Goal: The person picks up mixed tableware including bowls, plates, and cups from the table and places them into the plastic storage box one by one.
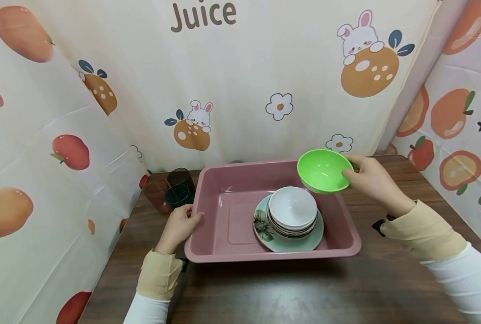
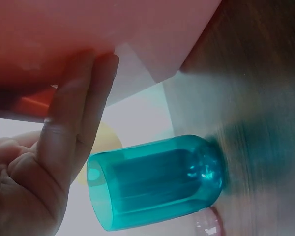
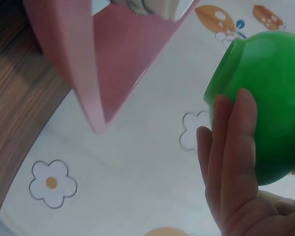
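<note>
My right hand (image 1: 371, 182) holds a bright green bowl (image 1: 320, 173) by its rim, tilted above the back right corner of a pink basin (image 1: 234, 258). In the right wrist view, the fingers lie along the outside of the green bowl (image 3: 275, 105). At the basin's left side my left hand (image 1: 180, 227) grips the rim, thumb on top and fingers against the outer wall. Inside the basin, to the right, a stack of bowls topped by a white bowl (image 1: 293, 206) rests on a pale green plate (image 1: 281, 245) with a dark flower print.
Behind my left hand stand a dark green glass (image 1: 178, 195), a reddish glass (image 1: 157, 193) and a dark glass (image 1: 183, 175). The left wrist view has a teal glass (image 2: 157, 182) close to my fingers. Printed curtains (image 1: 240, 72) hang behind the wooden table (image 1: 265, 292).
</note>
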Motion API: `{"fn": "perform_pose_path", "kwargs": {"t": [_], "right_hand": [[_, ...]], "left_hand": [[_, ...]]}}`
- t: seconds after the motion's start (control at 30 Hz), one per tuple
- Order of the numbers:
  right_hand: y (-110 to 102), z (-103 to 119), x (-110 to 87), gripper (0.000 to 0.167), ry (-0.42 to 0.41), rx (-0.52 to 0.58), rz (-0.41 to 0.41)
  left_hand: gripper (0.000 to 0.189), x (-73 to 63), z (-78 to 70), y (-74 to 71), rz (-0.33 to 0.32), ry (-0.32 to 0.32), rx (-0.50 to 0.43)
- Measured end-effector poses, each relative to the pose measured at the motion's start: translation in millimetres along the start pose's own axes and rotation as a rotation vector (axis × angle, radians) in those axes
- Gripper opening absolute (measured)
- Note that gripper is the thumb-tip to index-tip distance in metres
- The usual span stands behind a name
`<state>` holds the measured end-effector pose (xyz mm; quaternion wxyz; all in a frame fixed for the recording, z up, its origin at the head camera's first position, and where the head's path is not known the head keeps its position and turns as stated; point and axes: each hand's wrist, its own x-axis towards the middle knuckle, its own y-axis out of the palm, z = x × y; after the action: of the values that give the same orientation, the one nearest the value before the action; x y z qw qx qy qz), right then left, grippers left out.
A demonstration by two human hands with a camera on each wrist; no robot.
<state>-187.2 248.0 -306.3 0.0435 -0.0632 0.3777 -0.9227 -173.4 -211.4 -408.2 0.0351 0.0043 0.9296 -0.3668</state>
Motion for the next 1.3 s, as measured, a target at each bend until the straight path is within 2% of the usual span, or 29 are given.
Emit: {"fn": "perform_pose_path", "kwargs": {"t": [0.17,0.33,0.43,0.53,0.6,0.7,0.77,0.87,1.1,1.3], "right_hand": [[10.5,6.0,-1.0,0.042,-0.021,-0.005,0.026],[19.3,9.0,-3.1,0.041,-0.018,0.006,0.061],[22.3,11.2,-4.4,0.041,-0.017,0.015,0.074],[23.9,14.0,-5.3,0.041,-0.023,0.017,0.081],[24.7,15.9,-6.1,0.042,-0.024,0.021,0.087],[26.1,18.5,-7.6,0.044,-0.026,0.021,0.096],[27.6,19.8,-8.9,0.044,-0.034,0.006,0.096],[31.3,20.7,-10.2,0.042,-0.053,-0.001,0.101],[42.6,25.0,-12.0,0.038,-0.080,0.024,0.131],[48.4,28.3,-12.7,0.035,-0.104,0.026,0.147]], "left_hand": [[0.042,-3.2,-5.7,-9.1,0.038,-0.005,0.068],[0.055,-15.6,-27.0,-26.7,0.045,0.029,0.195],[0.054,-23.4,-48.4,-34.5,0.031,0.108,0.212],[0.049,-26.1,-76.0,-34.2,0.043,0.209,0.136],[0.044,-24.4,-94.7,-28.5,0.064,0.283,0.067],[0.040,-19.5,-121.4,-13.8,0.112,0.355,-0.014],[0.040,-16.2,-135.6,-2.1,0.139,0.385,-0.041],[0.043,-12.4,-152.9,14.4,0.177,0.387,-0.064],[0.049,-1.3,-177.2,42.8,0.230,0.384,-0.040],[0.038,8.9,-186.1,58.7,0.259,0.418,0.035]]}}
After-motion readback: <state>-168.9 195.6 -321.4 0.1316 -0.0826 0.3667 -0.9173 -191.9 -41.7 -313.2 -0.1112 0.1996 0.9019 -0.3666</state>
